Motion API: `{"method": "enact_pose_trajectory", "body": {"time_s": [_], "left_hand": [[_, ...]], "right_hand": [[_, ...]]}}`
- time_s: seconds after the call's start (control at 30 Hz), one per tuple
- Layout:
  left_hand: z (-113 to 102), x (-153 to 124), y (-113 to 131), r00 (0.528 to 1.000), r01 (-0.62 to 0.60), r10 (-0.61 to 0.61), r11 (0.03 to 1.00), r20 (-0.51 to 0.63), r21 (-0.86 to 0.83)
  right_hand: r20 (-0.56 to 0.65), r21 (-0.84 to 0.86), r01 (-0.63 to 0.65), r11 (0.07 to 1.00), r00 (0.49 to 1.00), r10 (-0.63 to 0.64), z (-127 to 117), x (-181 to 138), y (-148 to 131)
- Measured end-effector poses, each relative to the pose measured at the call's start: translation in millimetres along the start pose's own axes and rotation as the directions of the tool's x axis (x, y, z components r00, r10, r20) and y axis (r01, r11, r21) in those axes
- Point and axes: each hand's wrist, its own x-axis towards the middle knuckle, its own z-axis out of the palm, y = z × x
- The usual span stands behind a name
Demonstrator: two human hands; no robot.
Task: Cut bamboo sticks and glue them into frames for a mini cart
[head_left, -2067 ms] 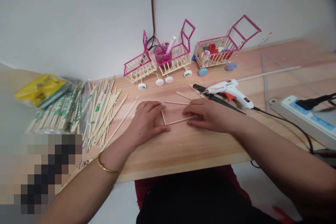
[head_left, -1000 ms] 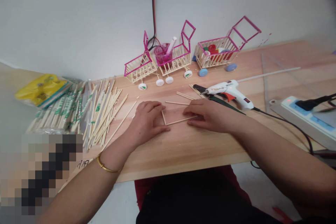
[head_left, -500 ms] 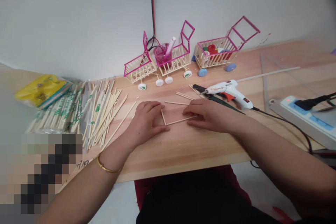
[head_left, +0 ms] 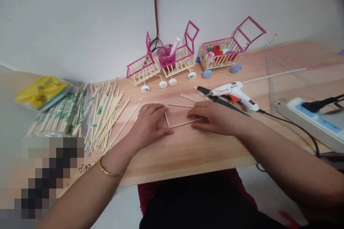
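Note:
Thin wooden sticks lie on the table in a small rectangle, with a front stick (head_left: 182, 123), a short left stick (head_left: 167, 119) and a back stick (head_left: 180, 105). My left hand (head_left: 149, 125) spans the left end, thumb near the front corner and forefinger at the top of the short stick. Around the right end curl the fingers of my right hand (head_left: 212, 118), which hide that side. Whether the back stick joins the others I cannot tell. Just behind my right hand are a white glue gun (head_left: 236, 94) and dark-handled pliers (head_left: 223, 101).
Three stick carts (head_left: 143, 71) with pink rims stand along the wall. One bears a pink-stained cup (head_left: 165, 57). Loose sticks (head_left: 110, 121) and a yellow packet (head_left: 44, 91) lie left. A power strip (head_left: 309, 118) sits right, with the glue gun's cord (head_left: 290, 123) nearby.

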Motion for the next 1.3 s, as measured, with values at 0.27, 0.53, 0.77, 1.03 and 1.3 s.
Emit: {"method": "enact_pose_trajectory", "body": {"time_s": [0.27,0.53,0.77,1.03,1.3], "left_hand": [[-0.3,-0.1,0.2,1.0,0.001,-0.001,1.0,0.001,-0.013],[0.6,-0.5,0.0,1.0,-0.004,0.004,1.0,-0.003,-0.009],[-0.2,-0.2,-0.1,1.0,-0.003,0.003,1.0,0.004,-0.007],[-0.5,-0.4,0.3,1.0,-0.006,0.006,1.0,0.004,-0.009],[0.2,-0.8,-0.1,1.0,-0.013,0.013,1.0,-0.001,0.009]], "right_hand": [[0.009,-0.004,-0.004,1.0,1.0,0.004,-1.0,-0.3,-1.0],[0.007,0.005,-0.005,1.0,1.0,0.005,-1.1,0.1,-0.5],[0.005,0.008,-0.01,1.0,1.0,0.01,-1.8,-0.7,-1.6],[0.009,0.007,-0.01,1.0,1.0,0.009,-1.8,-0.1,-1.4],[0.007,0.001,-0.014,1.0,1.0,0.014,-1.1,-1.1,-0.3]]}}
